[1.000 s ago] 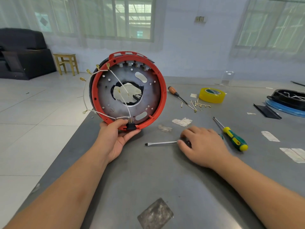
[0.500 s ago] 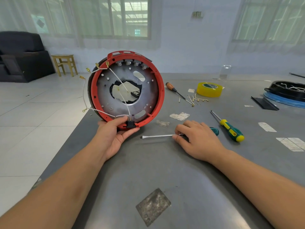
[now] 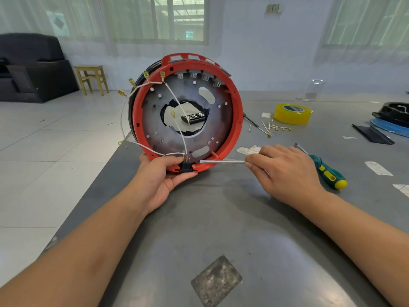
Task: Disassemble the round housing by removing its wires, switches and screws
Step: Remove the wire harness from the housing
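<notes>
Prying at small black plastic switch (image 3: pixel 186 166) on round red-rimmed metal housing (image 3: pixel 184 111) – upright on grey metal table (image 3: pixel 221 218).
R hand (image 3: pixel 285 171) has lifted thin flat-blade screwdriver (image 3: pixel 221 161) off table, fingers pinching shaft, tip now at switch – L hand (image 3: pixel 161 176) grips rim; removal looks imminent.

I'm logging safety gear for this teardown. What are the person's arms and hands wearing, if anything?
Nothing shows. Both forearms are bare up to the picture's edge, with no sleeves in view. The left hand and the right hand have no gloves, and no rings, watch or wristbands are visible on them.
</notes>
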A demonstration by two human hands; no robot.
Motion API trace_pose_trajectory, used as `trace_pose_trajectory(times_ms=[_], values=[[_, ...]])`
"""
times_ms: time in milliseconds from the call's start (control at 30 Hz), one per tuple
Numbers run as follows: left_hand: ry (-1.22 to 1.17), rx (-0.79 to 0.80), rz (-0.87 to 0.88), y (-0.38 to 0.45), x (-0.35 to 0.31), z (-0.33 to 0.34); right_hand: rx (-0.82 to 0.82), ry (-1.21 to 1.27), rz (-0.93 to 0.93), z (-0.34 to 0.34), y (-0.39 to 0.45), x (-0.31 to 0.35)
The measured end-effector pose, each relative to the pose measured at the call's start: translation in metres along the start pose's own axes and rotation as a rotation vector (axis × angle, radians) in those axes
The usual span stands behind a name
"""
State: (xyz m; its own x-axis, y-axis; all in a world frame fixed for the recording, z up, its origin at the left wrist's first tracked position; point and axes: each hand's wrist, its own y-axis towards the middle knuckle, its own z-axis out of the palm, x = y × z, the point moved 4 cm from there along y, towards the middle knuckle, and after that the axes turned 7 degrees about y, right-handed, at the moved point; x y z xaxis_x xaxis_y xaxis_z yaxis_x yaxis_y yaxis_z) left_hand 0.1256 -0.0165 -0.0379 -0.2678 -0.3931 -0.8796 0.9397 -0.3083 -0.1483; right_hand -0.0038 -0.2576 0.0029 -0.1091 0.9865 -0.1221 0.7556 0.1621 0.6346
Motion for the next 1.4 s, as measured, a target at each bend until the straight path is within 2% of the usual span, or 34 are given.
trace_pose_trajectory(times_ms=[400, 900, 1167, 1400], values=[[0.079, 0.045, 0.038, -0.003, 0.001, 0.003, -0.018, 0.000, -0.098, -0.001, 0.000, 0.010], [0.121, 0.089, -0.021, -0.003, 0.003, 0.005, -0.020, -0.042, -0.159, -0.005, 0.002, 0.007], [0.064, 0.083, -0.096, -0.011, 0.004, 0.002, -0.061, -0.016, -0.144, -0.008, -0.005, 0.014], [0.021, 0.077, -0.138, -0.015, 0.003, 0.002, 0.004, 0.010, -0.068, -0.005, -0.008, 0.018]])
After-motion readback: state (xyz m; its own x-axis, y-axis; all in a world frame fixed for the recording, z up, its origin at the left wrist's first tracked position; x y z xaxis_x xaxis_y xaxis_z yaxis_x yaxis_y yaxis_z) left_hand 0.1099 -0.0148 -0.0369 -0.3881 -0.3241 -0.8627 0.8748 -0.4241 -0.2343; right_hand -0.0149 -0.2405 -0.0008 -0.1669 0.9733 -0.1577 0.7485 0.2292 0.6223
